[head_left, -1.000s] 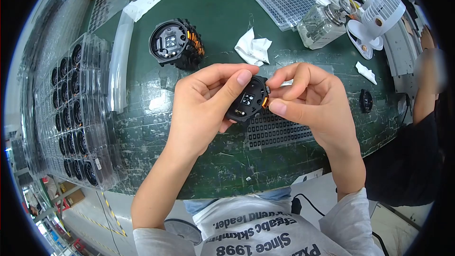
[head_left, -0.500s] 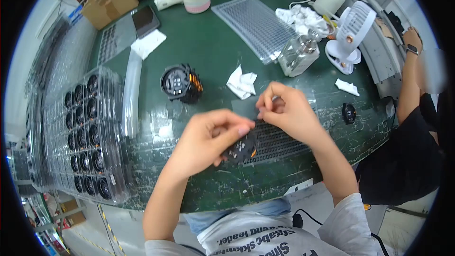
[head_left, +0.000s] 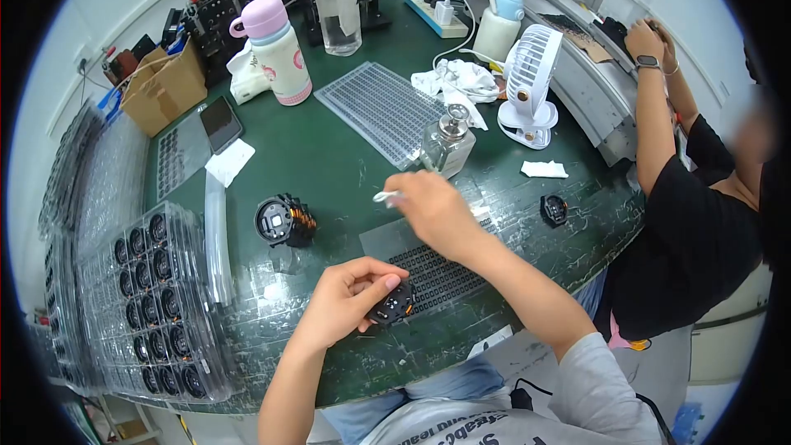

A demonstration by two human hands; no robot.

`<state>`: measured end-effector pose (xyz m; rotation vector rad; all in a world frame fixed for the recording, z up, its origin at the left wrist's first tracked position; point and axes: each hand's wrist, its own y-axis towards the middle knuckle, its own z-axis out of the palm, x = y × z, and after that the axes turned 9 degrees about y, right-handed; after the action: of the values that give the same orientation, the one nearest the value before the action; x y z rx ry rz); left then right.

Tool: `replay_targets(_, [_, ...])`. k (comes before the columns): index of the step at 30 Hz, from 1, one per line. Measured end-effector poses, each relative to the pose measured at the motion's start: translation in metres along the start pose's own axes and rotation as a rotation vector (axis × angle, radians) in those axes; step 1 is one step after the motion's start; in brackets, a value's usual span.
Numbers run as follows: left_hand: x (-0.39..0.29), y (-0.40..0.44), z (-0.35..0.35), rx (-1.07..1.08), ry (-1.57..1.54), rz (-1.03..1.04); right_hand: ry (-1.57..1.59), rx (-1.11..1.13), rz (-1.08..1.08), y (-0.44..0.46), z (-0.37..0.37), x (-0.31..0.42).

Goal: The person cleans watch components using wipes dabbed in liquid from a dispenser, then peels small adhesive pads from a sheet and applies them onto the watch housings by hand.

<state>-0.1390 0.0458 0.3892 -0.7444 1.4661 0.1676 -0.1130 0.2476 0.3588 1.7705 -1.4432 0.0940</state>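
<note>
My left hand (head_left: 342,301) grips a round black watch-like case (head_left: 392,305) with an orange side button, just above the table's front edge. Farther forward, my right hand (head_left: 428,210) pinches a crumpled white wipe (head_left: 386,197), in front of a glass bottle with a metal top (head_left: 447,144). Beneath and between the hands lies a sheet of small dark pieces (head_left: 445,280). A stack of similar black cases (head_left: 286,220) stands to the left, and one single case (head_left: 554,210) lies at the right.
Clear trays of black round parts (head_left: 156,305) fill the left side. A pink-lidded bottle (head_left: 284,62), a phone (head_left: 221,124), a patterned sheet (head_left: 375,107) and a white fan (head_left: 530,82) stand or lie farther back. A co-worker (head_left: 692,206) is at the right.
The view has tilted up, showing more of the table's back. My right hand has left the case and moved forward, now with the wipe. My left hand still holds the case.
</note>
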Motion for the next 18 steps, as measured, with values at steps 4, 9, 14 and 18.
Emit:
replay_targets(4, [-0.001,0.000,0.000,-0.046,-0.031,0.009,0.097,-0.401,-0.057,0.009,-0.046,0.001])
replay_targets(9, [-0.001,0.001,0.001,-0.044,-0.042,0.013,0.034,-0.567,0.111,0.011,-0.068,-0.033])
replay_targets(14, [0.002,0.002,0.004,-0.052,-0.029,0.013,-0.036,-0.461,0.156,0.010,-0.063,-0.029])
replay_targets(18, [0.005,0.005,0.002,-0.036,-0.054,0.012,-0.067,-0.422,0.236,0.006,-0.065,-0.024])
